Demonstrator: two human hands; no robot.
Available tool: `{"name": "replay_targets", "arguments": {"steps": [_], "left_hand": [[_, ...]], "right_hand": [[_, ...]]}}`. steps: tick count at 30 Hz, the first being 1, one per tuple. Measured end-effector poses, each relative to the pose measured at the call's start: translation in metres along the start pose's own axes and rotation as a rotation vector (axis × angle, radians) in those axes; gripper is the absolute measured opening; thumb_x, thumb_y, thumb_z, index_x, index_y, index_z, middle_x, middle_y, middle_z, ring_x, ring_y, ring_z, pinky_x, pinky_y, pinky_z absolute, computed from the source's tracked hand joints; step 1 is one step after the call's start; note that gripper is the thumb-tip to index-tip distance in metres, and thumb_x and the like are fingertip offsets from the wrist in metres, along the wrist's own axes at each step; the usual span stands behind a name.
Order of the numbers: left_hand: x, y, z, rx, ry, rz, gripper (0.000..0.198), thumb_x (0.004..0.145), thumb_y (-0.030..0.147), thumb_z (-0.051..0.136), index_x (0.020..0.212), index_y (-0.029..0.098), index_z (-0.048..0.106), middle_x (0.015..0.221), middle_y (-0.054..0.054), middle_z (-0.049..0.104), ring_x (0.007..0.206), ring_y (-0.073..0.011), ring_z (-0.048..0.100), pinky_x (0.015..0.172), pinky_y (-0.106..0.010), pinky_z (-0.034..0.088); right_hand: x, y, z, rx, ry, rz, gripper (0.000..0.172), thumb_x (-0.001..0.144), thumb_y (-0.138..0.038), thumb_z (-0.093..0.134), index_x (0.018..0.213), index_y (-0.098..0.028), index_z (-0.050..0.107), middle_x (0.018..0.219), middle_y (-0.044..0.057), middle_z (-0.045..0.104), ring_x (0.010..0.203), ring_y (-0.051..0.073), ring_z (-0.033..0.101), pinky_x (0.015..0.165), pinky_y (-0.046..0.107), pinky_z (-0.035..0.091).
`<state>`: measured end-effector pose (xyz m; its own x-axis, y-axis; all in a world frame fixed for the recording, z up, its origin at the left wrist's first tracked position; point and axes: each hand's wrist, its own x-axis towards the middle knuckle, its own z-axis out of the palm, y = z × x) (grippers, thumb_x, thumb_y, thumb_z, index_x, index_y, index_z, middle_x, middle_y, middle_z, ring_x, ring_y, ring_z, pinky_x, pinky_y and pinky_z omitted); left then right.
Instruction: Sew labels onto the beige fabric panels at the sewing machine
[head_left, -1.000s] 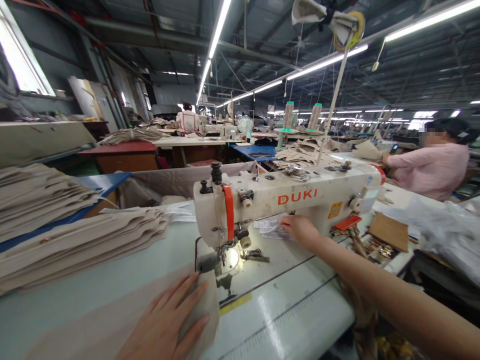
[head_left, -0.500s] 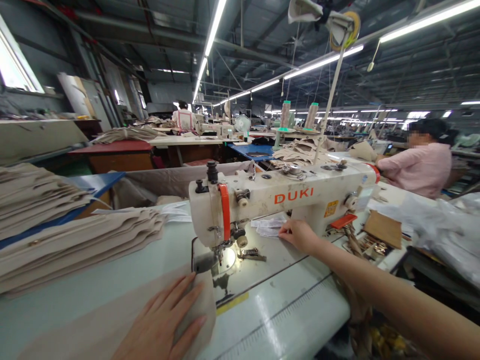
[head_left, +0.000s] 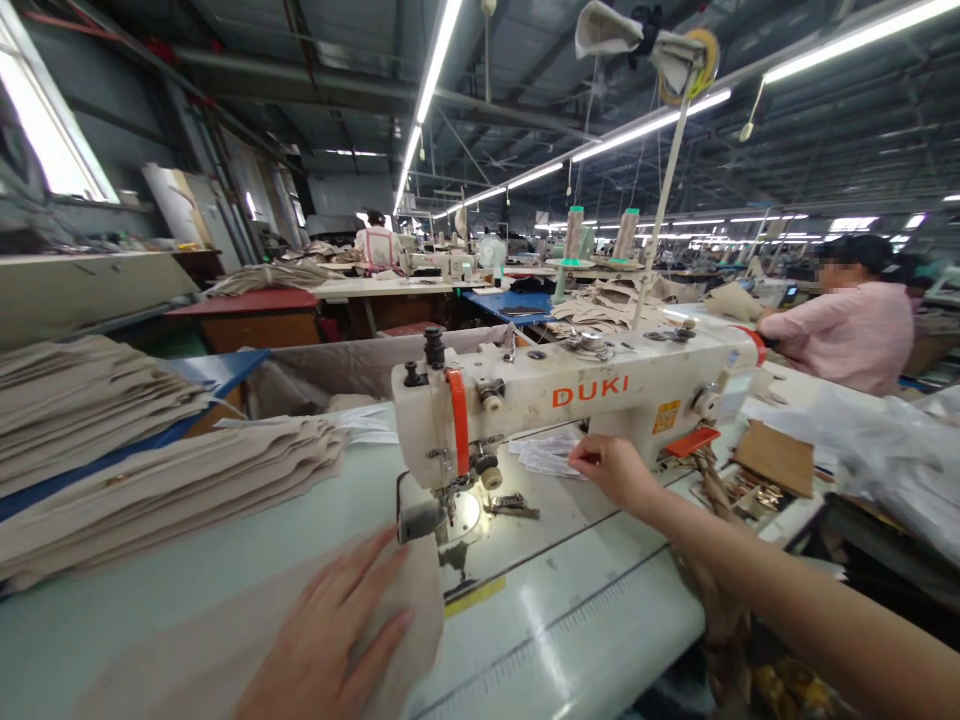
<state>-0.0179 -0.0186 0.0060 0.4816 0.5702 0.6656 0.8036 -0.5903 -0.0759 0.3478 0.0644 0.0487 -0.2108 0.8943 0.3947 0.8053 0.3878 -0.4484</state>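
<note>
Open left hand, eight o'clock from the needle, likely steadies fabric — half-curled right hand nears two-o'clock strips, grip unclear.

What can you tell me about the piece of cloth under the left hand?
The cloth is plain beige and looks thin and smooth. It lies flat on the pale tabletop, its rounded right end close to the sewing machine. The left hand rests on top, covering part of it; its left side looks blurred.
</note>
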Motion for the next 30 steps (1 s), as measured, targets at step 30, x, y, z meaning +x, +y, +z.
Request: {"name": "replay_targets", "arguments": {"steps": [30], "left_hand": [[0.021,0.018,-0.004,-0.093,-0.214,0.163,0.038,0.091,-0.001,0.032,0.085,0.017,0.064,0.086,-0.001,0.067,0.082,-0.0158,0.064,0.079,-0.027,0.056]], "right_hand": [[-0.059,-0.116,0.068,0.163,-0.336,-0.797,0.022,0.098,-0.021,0.048,0.107,-0.015,0.066,0.106,0.007,0.069,0.101,0.018,0.060,0.098,0.029,0.044]]}}
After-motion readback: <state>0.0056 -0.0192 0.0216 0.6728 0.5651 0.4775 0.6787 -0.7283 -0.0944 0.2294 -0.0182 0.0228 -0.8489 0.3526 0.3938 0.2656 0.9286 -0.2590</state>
